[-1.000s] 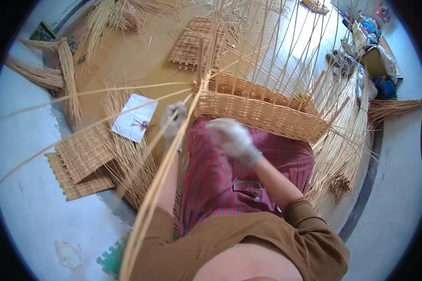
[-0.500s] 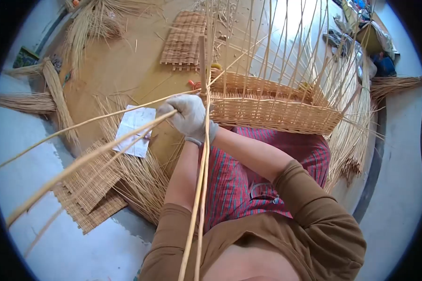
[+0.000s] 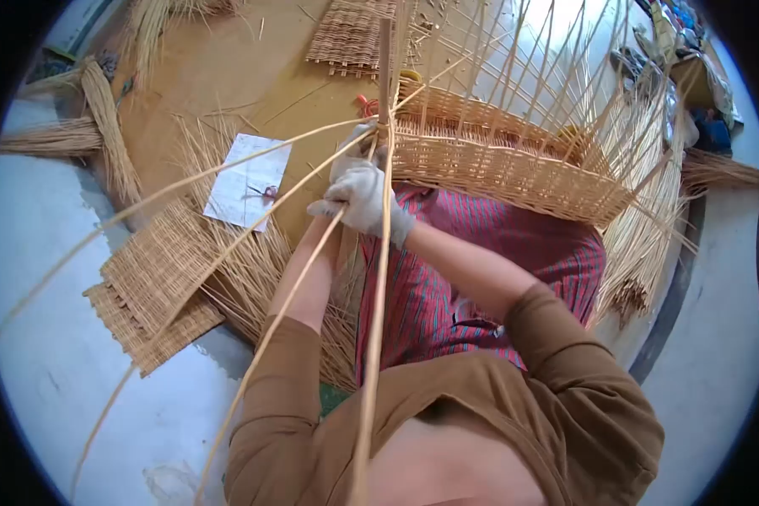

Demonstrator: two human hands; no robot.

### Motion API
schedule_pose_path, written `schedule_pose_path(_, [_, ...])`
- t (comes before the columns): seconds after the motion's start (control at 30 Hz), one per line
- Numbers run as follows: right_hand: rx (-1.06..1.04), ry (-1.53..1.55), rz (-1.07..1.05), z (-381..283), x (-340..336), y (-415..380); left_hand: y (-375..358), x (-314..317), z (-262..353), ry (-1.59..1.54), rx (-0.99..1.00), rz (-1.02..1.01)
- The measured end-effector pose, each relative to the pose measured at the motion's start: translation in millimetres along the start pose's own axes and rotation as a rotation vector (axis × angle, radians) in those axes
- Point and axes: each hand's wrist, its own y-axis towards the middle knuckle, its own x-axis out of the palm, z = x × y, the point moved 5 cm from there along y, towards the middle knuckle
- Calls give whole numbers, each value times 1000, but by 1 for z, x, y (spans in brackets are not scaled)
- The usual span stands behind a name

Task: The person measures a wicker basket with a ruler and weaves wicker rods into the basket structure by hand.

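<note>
A rectangular wicker basket (image 3: 514, 169) with tall upright stakes rests across my lap, its left corner towards my hands. My right hand (image 3: 361, 198), in a grey-white glove, is closed around a long wicker rod (image 3: 266, 341) that runs down to the lower left. Just beyond it, my gloved left hand (image 3: 363, 143) is mostly hidden behind the right one and the rods, close to the basket's corner post (image 3: 384, 63). Its fingers cannot be made out. More long rods fan out from that corner, some to the left and one straight down towards me.
Flat woven panels (image 3: 156, 274) lie at lower left, and another panel (image 3: 352, 34) lies at the back. A white paper sheet (image 3: 246, 181) holds small scissors (image 3: 268, 192). Bundles of loose rods (image 3: 641, 244) lie on both sides. A red-handled tool (image 3: 367, 105) is near the corner.
My right hand has moved down and right and now holds a rod lower, pointing down-left. The rods on the left have swung. The view has shifted, putting the basket higher and slightly right.
</note>
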Motion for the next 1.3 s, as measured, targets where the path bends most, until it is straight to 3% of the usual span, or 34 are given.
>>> schedule_pose_path(0.03, [-75,-84,-73,-5,1,5,4,0,0,8,-14,-38])
schedule_pose_path(0.07, [-16,-104,-228,-6,3,8,9,-2,3,21,-32,-87])
schedule_pose_path(0.1, [-25,-120,-207,-24,-10,13,13,-8,10,44,-62,-163])
schedule_pose_path(0.2, [-392,143,-294,-103,-44,-12,8,-33,32,80,-77,-393])
schedule_pose_path(0.23, [-490,212,-322,-119,-50,-25,2,-38,38,81,156,-327])
schedule_pose_path(0.3, [-429,159,-314,-122,-46,-39,-12,-55,131,-54,266,-250])
schedule_pose_path(0.43, [-329,90,-312,-125,-55,-38,20,-13,117,-312,278,-241])
schedule_pose_path(0.47, [-247,95,-317,-122,-65,-42,32,-14,102,-460,352,-68])
schedule_pose_path(0.53, [-56,160,-107,-99,-114,-59,42,-24,79,-662,254,152])
schedule_pose_path(0.57, [32,186,85,-79,-146,-69,41,-26,73,-659,236,143])
schedule_pose_path(0.6, [205,468,185,-31,-164,-72,43,-31,65,-722,195,152])
schedule_pose_path(0.67, [446,1117,578,62,-201,-86,39,-34,60,-802,136,180])
schedule_pose_path(0.7, [254,1317,453,121,-198,-84,34,-35,59,-797,133,194])
schedule_pose_path(0.77, [34,1497,303,162,-201,-81,24,-29,63,-864,163,191])
schedule_pose_path(0.83, [468,978,692,150,-205,-86,8,-17,57,-836,150,246])
schedule_pose_path(0.9, [406,986,578,147,-202,-87,-11,-7,57,-811,102,422])
schedule_pose_path(0.97, [530,648,611,116,-217,-92,-22,11,45,-740,21,484])
schedule_pose_path(1.03, [518,600,581,139,-214,-108,-20,21,38,-681,-59,538])
schedule_pose_path(1.1, [572,433,683,142,-210,-110,3,40,37,-750,-106,309])
schedule_pose_path(1.13, [582,423,729,143,-207,-109,17,45,27,-520,-81,267])
schedule_pose_path(1.23, [632,395,775,148,-204,-104,40,64,-4,-396,-144,139])
schedule_pose_path(1.3, [637,454,790,150,-204,-98,47,61,-1,-487,-109,95])
